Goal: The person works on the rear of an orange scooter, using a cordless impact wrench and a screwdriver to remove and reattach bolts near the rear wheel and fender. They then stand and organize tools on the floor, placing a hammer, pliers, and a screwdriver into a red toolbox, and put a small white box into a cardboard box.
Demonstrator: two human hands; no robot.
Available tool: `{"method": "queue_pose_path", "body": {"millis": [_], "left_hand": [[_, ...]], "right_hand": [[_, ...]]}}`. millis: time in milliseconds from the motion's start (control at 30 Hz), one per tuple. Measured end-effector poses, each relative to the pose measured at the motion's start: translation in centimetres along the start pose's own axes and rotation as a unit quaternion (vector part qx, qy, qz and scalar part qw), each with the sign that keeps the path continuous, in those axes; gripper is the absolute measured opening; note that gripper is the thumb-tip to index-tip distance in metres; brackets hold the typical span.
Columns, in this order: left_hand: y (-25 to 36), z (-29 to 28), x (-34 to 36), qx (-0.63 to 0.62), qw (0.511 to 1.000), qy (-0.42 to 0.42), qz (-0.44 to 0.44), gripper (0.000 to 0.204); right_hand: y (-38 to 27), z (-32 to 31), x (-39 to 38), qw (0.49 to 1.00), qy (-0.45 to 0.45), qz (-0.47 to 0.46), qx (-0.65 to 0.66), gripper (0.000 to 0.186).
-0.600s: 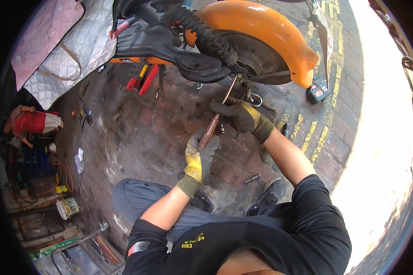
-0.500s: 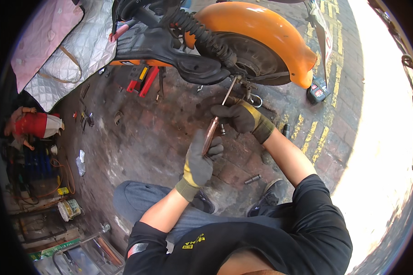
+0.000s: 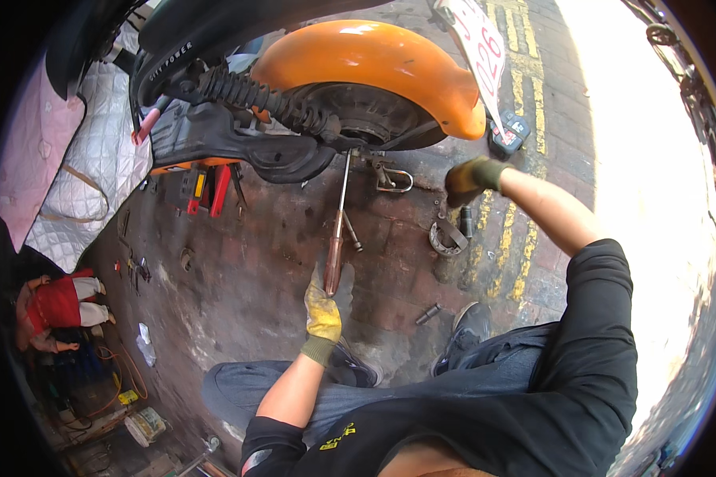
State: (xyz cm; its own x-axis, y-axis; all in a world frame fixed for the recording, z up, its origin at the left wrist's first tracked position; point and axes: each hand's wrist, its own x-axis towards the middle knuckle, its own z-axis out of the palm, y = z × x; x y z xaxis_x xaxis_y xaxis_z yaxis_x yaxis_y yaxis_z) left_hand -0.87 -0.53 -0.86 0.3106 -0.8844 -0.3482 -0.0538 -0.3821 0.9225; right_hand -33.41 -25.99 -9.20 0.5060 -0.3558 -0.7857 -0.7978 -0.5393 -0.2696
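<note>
On the brick pavement (image 3: 239, 270) beside the orange scooter's rear wheel (image 3: 366, 111), the head view shows a long screwdriver (image 3: 338, 230) angled up toward the wheel hub. The left hand (image 3: 324, 306), in a yellow and grey glove, wraps closed around its dark red handle. The right hand (image 3: 468, 179), gloved too, is lifted off to the side near a metal clamp (image 3: 445, 236); whether its fingers are curled or spread cannot be told.

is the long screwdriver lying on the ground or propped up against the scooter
Propped up: the screwdriver slants from the left hand gripping its handle up to the scooter's rear wheel hub.
</note>
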Motion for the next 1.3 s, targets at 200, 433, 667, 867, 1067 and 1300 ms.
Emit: {"method": "queue_pose_path", "body": {"millis": [200, 433, 667, 867, 1067, 1300], "left_hand": [[0.6, 0.1, -1.7, -0.076, 0.98, -0.139, -0.118, 0.036], [-9.8, -2.3, -2.3, 0.356, 0.904, -0.185, -0.148, 0.062], [-15.6, 0.4, 6.5, 0.609, 0.784, -0.074, 0.09, 0.03], [-14.4, 2.3, 16.8, 0.495, 0.868, -0.009, -0.034, 0.082], [-15.7, 4.3, 19.5, 0.549, 0.834, 0.017, -0.048, 0.064], [-16.0, 3.7, 21.7, -0.255, 0.923, -0.141, -0.252, 0.011]], "right_hand": [[14.6, -2.4, 0.6, 0.845, 0.475, 0.151, 0.192, 0.047], [17.1, -2.8, 7.0, 0.878, 0.347, 0.314, 0.104, 0.045], [17.7, -1.2, 5.9, 0.892, 0.328, 0.302, 0.078, 0.045], [14.4, 4.9, 0.4, 0.897, 0.292, 0.278, 0.18, 0.048], [10.8, 11.1, -2.7, 0.872, 0.268, 0.297, 0.282, 0.062], [6.1, 12.1, -8.9, 0.671, 0.309, 0.213, 0.64, 0.05]]}}
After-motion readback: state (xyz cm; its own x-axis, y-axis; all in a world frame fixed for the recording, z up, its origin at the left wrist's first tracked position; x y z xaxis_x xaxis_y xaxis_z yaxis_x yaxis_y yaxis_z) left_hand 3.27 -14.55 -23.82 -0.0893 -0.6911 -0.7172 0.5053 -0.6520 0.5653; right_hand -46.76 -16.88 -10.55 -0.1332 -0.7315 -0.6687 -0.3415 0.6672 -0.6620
